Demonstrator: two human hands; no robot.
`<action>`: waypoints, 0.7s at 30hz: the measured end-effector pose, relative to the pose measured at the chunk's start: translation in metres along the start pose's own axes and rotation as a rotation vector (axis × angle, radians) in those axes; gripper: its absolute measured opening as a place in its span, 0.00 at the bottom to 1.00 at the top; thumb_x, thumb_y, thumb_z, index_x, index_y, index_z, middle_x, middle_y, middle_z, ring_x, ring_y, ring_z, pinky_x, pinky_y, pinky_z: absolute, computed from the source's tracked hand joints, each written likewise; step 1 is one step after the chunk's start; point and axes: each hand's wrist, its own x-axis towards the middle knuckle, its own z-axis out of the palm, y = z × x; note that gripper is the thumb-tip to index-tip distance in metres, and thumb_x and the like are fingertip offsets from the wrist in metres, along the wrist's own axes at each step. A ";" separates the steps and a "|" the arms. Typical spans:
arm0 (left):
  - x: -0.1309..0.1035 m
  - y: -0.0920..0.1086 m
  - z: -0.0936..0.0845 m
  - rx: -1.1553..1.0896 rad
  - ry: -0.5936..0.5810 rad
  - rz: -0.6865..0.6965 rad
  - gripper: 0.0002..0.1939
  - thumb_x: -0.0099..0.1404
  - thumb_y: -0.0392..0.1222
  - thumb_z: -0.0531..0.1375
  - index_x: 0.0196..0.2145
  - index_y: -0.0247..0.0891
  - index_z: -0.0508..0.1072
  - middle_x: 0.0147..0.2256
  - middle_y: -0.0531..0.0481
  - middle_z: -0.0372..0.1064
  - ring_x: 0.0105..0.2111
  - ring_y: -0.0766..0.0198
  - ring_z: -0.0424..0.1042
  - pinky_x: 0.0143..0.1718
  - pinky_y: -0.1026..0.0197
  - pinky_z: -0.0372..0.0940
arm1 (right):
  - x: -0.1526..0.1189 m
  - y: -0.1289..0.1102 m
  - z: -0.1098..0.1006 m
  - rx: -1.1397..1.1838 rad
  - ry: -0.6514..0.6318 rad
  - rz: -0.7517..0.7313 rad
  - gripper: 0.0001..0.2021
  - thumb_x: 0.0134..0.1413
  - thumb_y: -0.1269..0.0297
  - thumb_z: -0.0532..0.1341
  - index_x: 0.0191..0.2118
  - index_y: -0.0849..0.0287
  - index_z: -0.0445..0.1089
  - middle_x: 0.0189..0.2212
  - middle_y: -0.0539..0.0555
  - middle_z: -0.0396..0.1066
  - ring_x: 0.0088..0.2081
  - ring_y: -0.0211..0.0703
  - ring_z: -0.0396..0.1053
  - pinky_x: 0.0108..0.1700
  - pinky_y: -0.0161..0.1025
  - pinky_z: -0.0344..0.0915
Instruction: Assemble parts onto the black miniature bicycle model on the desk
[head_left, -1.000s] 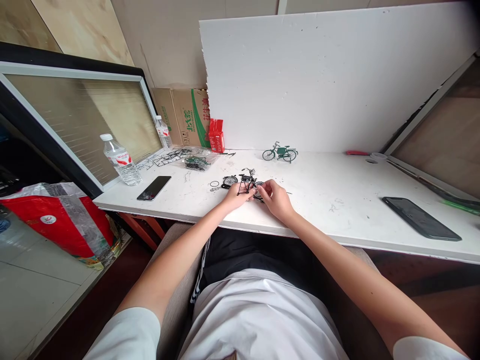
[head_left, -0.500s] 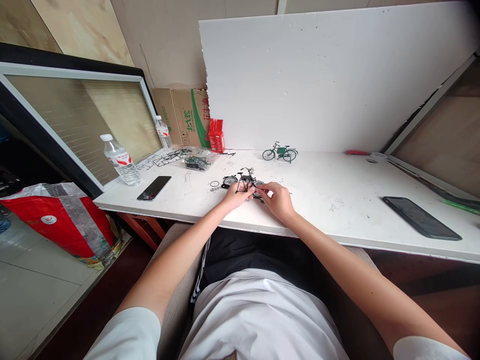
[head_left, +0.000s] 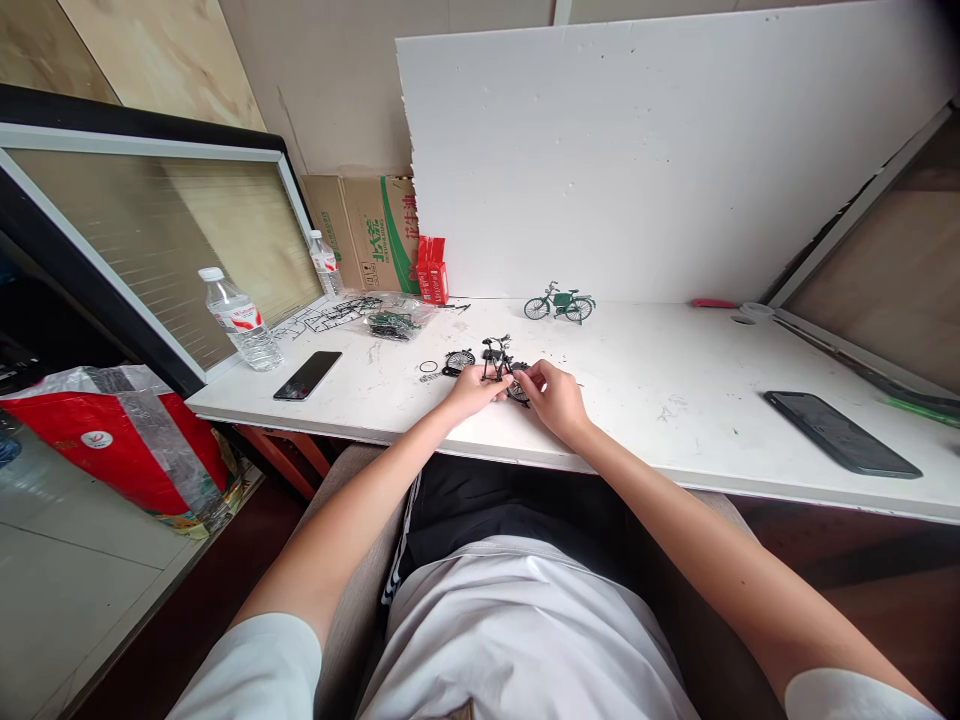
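Near the table's front edge, my left hand (head_left: 474,392) is closed around part of a small black model bicycle (head_left: 495,358), whose handlebars stick up above the fingers. My right hand (head_left: 553,397) is closed in a pinch at the bicycle's wheel, on its right side. Whether a small part sits between those right fingertips is too fine to tell. Just left of the bicycle, a loose black spoked wheel (head_left: 459,361) lies on the table, with a thin black ring (head_left: 428,366) beside it.
A finished-looking green model bicycle (head_left: 559,303) stands at the back. Behind the hands lie a clear bag of parts (head_left: 396,322) and black part frames (head_left: 330,316). Phones lie at left (head_left: 308,375) and right (head_left: 841,433). A water bottle (head_left: 241,322) stands at the left edge.
The black bicycle has turned and tilted in my left hand, its frame now more upright and slightly to the right. My right fingers have shifted a little at the wheel.
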 end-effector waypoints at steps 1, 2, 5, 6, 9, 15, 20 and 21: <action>0.000 -0.001 0.000 0.008 -0.005 0.006 0.17 0.63 0.49 0.71 0.38 0.31 0.78 0.34 0.44 0.76 0.31 0.66 0.73 0.41 0.58 0.70 | 0.000 0.000 0.000 -0.008 -0.003 0.012 0.16 0.70 0.47 0.59 0.36 0.54 0.68 0.30 0.54 0.78 0.28 0.46 0.71 0.32 0.40 0.60; 0.001 -0.002 0.000 0.012 -0.010 0.012 0.17 0.63 0.49 0.71 0.38 0.31 0.78 0.33 0.45 0.76 0.30 0.66 0.73 0.42 0.58 0.70 | 0.000 -0.001 0.000 -0.020 -0.006 0.022 0.17 0.70 0.46 0.58 0.35 0.53 0.67 0.29 0.53 0.77 0.28 0.46 0.70 0.32 0.40 0.59; 0.002 -0.004 -0.001 0.011 -0.026 0.019 0.16 0.63 0.48 0.71 0.37 0.31 0.78 0.33 0.45 0.76 0.30 0.66 0.72 0.42 0.57 0.70 | 0.001 -0.001 0.001 -0.080 -0.019 0.027 0.20 0.71 0.45 0.55 0.32 0.53 0.63 0.25 0.53 0.73 0.25 0.44 0.65 0.30 0.40 0.54; 0.003 -0.004 -0.001 0.007 -0.028 0.016 0.16 0.63 0.48 0.71 0.37 0.32 0.78 0.34 0.44 0.76 0.30 0.66 0.72 0.42 0.57 0.70 | 0.001 0.000 0.002 -0.103 -0.025 0.022 0.21 0.72 0.45 0.53 0.31 0.53 0.62 0.24 0.52 0.72 0.24 0.44 0.63 0.29 0.40 0.53; 0.003 -0.004 -0.001 0.024 -0.031 0.013 0.15 0.63 0.48 0.71 0.37 0.32 0.78 0.35 0.44 0.77 0.31 0.65 0.73 0.42 0.57 0.71 | 0.001 0.001 0.003 -0.154 -0.046 0.003 0.21 0.73 0.47 0.51 0.29 0.52 0.60 0.22 0.52 0.69 0.23 0.43 0.59 0.29 0.40 0.49; 0.002 -0.002 0.000 0.021 -0.039 0.008 0.15 0.63 0.49 0.71 0.36 0.33 0.77 0.33 0.44 0.76 0.31 0.65 0.72 0.41 0.57 0.71 | 0.002 0.000 0.003 -0.148 -0.088 -0.003 0.23 0.74 0.47 0.49 0.27 0.52 0.61 0.21 0.53 0.68 0.23 0.45 0.60 0.30 0.41 0.50; 0.001 0.001 0.002 -0.027 -0.028 0.027 0.16 0.62 0.50 0.71 0.37 0.34 0.77 0.33 0.46 0.76 0.31 0.65 0.71 0.41 0.57 0.72 | 0.000 -0.003 0.001 -0.064 -0.062 0.027 0.18 0.71 0.48 0.53 0.33 0.53 0.65 0.25 0.52 0.72 0.26 0.45 0.64 0.30 0.40 0.53; 0.000 0.001 0.002 -0.029 -0.022 0.028 0.16 0.62 0.50 0.71 0.36 0.34 0.77 0.33 0.46 0.75 0.31 0.65 0.71 0.41 0.57 0.72 | 0.000 -0.004 0.001 -0.052 -0.060 0.022 0.15 0.70 0.49 0.55 0.35 0.53 0.66 0.26 0.52 0.73 0.26 0.45 0.65 0.31 0.40 0.54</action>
